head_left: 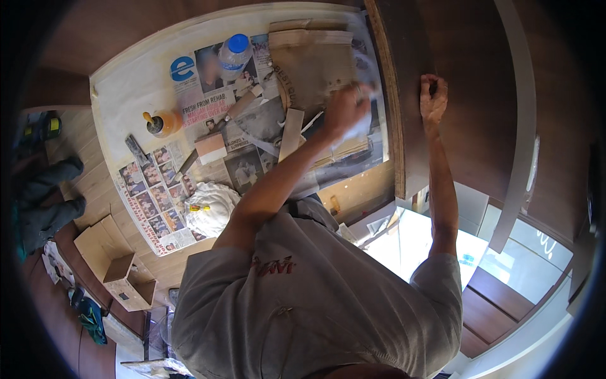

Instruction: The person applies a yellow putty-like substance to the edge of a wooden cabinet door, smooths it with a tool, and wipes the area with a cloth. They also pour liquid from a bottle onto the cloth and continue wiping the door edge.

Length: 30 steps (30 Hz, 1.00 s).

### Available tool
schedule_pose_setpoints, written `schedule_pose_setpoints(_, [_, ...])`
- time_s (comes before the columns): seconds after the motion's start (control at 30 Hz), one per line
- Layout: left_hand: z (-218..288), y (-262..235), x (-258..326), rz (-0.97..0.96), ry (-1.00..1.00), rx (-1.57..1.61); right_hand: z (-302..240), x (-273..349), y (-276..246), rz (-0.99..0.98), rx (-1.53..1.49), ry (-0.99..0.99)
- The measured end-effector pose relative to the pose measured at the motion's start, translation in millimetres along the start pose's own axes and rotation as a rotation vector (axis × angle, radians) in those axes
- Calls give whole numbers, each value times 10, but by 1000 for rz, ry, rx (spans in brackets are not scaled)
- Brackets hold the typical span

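Observation:
My left hand (346,108) reaches over the newspaper-covered table (136,69) and is closed on a pale cloth (363,126), blurred by motion, right beside the light edge of a dark brown wooden panel (416,145). My right hand (433,96) rests on the panel's dark face with its fingers curled in; nothing shows inside it. Under the left forearm lie a narrow pale wood strip (290,134) and a brown paper sheet (312,66).
On the newspapers (154,189) stand a clear bottle with a blue cap (233,54), an orange glue bottle (164,123), a small wood block (210,146) and a white rag (211,208). An open cardboard box (123,278) sits at the lower left.

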<state>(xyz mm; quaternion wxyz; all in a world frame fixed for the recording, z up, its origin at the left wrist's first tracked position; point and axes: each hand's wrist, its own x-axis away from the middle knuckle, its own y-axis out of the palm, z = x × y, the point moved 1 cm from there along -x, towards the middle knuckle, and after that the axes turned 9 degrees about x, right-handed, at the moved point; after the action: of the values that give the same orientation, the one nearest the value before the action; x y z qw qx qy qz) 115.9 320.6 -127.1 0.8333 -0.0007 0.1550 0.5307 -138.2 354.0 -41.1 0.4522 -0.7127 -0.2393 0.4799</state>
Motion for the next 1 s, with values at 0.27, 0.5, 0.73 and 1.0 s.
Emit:
schedule_pose_setpoints(0.27, [-29, 416, 95, -64, 35, -11, 38, 24, 8, 38, -3, -1])
schedule_pose_setpoints(0.5, [-196, 185, 738, -231, -240, 111, 94, -23, 55, 18, -97, -14])
schedule_pose_setpoints(0.73, [-634, -628, 560, 125, -416, 358, -10, -33, -134, -170, -280, 160])
schedule_pose_setpoints(1.0, [-337, -1177, 1322, 217, -363, 46, -1304, 1148, -413, -537, -789, 2])
